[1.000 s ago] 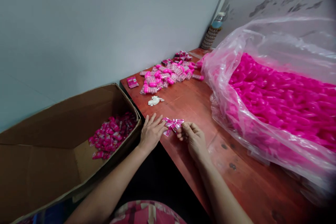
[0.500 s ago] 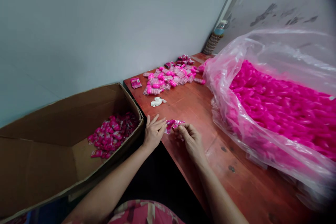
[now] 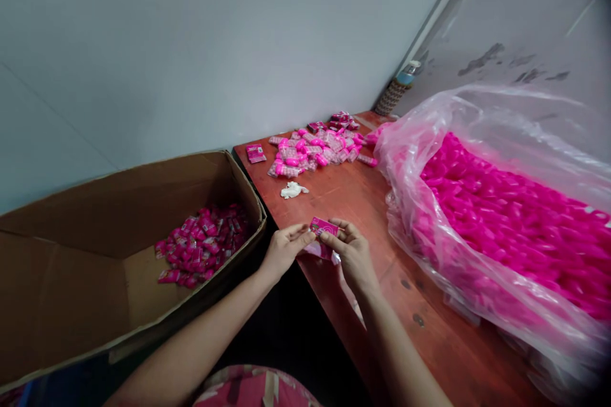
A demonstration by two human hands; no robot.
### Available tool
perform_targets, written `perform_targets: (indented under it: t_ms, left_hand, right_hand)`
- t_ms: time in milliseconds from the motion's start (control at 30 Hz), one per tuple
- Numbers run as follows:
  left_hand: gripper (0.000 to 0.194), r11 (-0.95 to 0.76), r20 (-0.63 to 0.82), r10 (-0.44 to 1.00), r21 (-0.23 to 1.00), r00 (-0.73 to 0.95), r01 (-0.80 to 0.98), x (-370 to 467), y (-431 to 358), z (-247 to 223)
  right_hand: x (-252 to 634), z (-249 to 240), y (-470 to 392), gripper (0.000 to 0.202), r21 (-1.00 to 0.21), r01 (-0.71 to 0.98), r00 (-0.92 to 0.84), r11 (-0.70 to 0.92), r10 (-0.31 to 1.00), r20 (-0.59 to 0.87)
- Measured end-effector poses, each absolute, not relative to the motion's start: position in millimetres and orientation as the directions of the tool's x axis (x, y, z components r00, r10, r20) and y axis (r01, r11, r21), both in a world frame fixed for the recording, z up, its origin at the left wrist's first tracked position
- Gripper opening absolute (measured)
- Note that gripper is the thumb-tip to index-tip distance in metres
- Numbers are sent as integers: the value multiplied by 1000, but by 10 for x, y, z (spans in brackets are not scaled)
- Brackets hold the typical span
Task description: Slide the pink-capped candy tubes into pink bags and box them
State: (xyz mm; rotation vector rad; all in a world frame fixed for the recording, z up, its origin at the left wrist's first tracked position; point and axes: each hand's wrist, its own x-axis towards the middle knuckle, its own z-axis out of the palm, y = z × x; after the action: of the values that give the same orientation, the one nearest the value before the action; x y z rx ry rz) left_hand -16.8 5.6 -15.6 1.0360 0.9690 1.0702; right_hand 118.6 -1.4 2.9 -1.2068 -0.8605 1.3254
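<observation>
A shiny pink printed wrapper (image 3: 324, 226) is pinched between my two hands, just above the table's near edge. My left hand (image 3: 285, 252) grips its left side with thumb and fingers. On its right side, my right hand (image 3: 354, 255) has the thumb in front and the fingers behind. A paler, glossy part hangs below the thumbs. Beyond the hands lies a crumpled white scrap (image 3: 293, 189). Farther back is a heap of small clear bottles with pink caps (image 3: 315, 149), and left of it a flat pink packet of wrappers (image 3: 256, 152).
The red table (image 3: 396, 311) carries a big clear plastic bag (image 3: 398, 178) of pink plastic pieces (image 3: 515, 210) on the right. A cardboard box (image 3: 95, 191) at left holds pink-wrapped bottles (image 3: 203, 245). A blue-topped bottle (image 3: 400, 86) stands in the back corner.
My left hand's fingers have gone from stretched out to pinching the wrapper. The wrapper has turned its printed face up between both hands. The view has shifted slightly.
</observation>
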Motion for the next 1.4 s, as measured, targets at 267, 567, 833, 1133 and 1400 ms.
perform_targets:
  t_ms: [267, 567, 833, 1133, 1400]
  left_hand:
    - [31, 380, -336, 925, 835, 179, -397, -278, 104, -172]
    - [24, 444, -404, 894, 730, 196, -521, -229, 92, -161]
    - [30, 456, -415, 885, 683, 210, -571, -344, 93, -168]
    - [35, 403, -345, 915, 798, 209, -448, -342, 86, -123]
    - [31, 269, -217, 956, 916, 196, -298, -490, 160, -184]
  right_hand:
    - [1328, -102, 60, 40, -920, 365, 251, -143, 967, -51]
    - [1198, 21, 90, 37, -983, 178, 98, -34, 995, -16]
    - [1243, -128, 119, 32, -866, 474, 260, -159, 965, -34]
    - [1052, 50, 177, 34, -993, 57, 15, -103, 995, -103]
    - [992, 148, 341, 32, -968, 6, -198, -250, 949, -247]
